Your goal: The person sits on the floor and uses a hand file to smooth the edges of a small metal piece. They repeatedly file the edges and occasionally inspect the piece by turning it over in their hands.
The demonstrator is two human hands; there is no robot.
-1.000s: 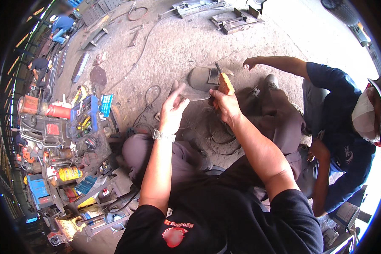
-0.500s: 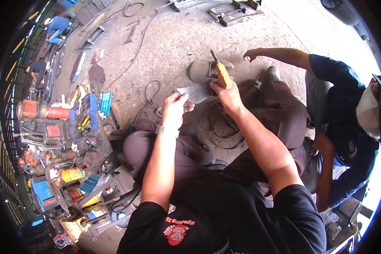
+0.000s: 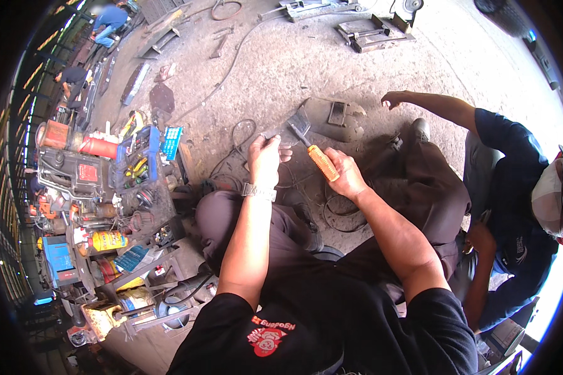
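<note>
My left hand [image 3: 266, 159] pinches the near edge of a thin grey sheet piece [image 3: 274, 132] between thumb and fingers. Closed round a ribbed orange-yellow handle is my right hand [image 3: 345, 175]; it belongs to a tool [image 3: 321, 161] with a dark metal shaft, its kind unclear. The shaft points forward and left, and its far end overlaps a dark flat part beside the sheet; whether they touch I cannot tell. Just beyond, on the floor, lies a curved grey-brown metal shell [image 3: 336, 120] with a rectangular opening and a ragged edge.
At left, a cluttered bench holds a blue tool tray [image 3: 139, 159], a yellow bottle [image 3: 108, 241] and a black case [image 3: 69, 172]. A person in dark blue [image 3: 513, 162] crouches at right, one arm stretched forward. Cables [image 3: 241, 56] and a metal frame [image 3: 375, 31] lie on the floor.
My right hand has turned the tool from pointing upward to pointing forward-left, with its shaft end now at the sheet. My view has shifted slightly, revealing more of the metal shell.
</note>
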